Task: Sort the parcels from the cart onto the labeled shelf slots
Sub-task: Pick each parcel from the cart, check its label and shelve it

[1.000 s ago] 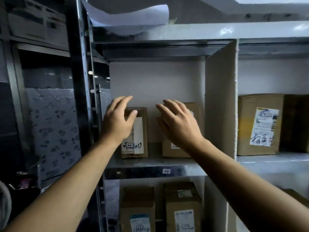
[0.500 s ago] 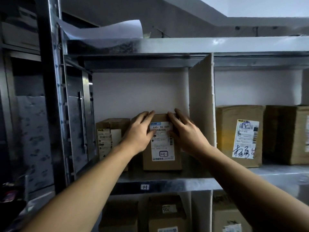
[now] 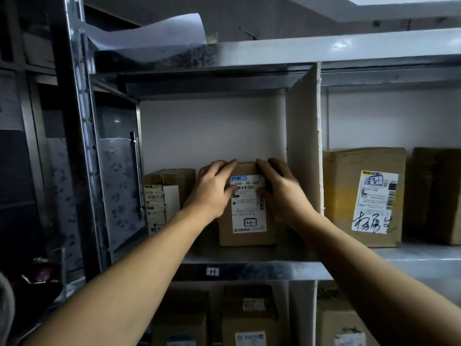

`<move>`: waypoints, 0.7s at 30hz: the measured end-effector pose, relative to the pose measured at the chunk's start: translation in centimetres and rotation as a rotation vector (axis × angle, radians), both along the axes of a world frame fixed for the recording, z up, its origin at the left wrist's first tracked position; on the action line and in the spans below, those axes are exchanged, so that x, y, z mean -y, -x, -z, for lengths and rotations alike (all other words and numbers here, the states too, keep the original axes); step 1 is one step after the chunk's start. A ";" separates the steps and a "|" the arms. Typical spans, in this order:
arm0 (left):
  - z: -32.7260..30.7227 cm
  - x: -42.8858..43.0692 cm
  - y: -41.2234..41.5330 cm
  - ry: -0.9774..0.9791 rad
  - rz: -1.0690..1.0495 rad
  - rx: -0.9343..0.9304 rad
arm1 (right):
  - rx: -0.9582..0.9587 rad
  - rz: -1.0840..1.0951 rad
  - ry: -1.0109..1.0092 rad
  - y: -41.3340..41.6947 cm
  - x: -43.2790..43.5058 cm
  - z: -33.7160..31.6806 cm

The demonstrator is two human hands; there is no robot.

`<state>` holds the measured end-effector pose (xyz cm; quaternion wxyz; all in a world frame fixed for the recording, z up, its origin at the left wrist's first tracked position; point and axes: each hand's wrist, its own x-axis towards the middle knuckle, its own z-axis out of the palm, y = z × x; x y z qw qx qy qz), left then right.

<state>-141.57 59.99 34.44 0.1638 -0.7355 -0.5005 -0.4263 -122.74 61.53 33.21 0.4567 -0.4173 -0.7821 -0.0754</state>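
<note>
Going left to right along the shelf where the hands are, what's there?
Small parcel → left hand → middle parcel → right hand → white divider → parcel with scribbled label → dark parcel.

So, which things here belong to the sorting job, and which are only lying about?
Belong to the job: parcel marked H, with the left hand and right hand on it; neighbouring parcel; H slot tag on the shelf edge.
Lying about: curled paper sheet on the top shelf.
</note>
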 end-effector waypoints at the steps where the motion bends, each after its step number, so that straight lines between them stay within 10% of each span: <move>1: -0.1 0.0 0.1 0.009 -0.009 -0.006 | 0.005 -0.003 -0.004 0.0 -0.1 0.0; 21: 2.2 7.0 1.8 -0.072 -0.146 -0.028 | 0.313 0.132 -0.122 -2.0 5.7 1.6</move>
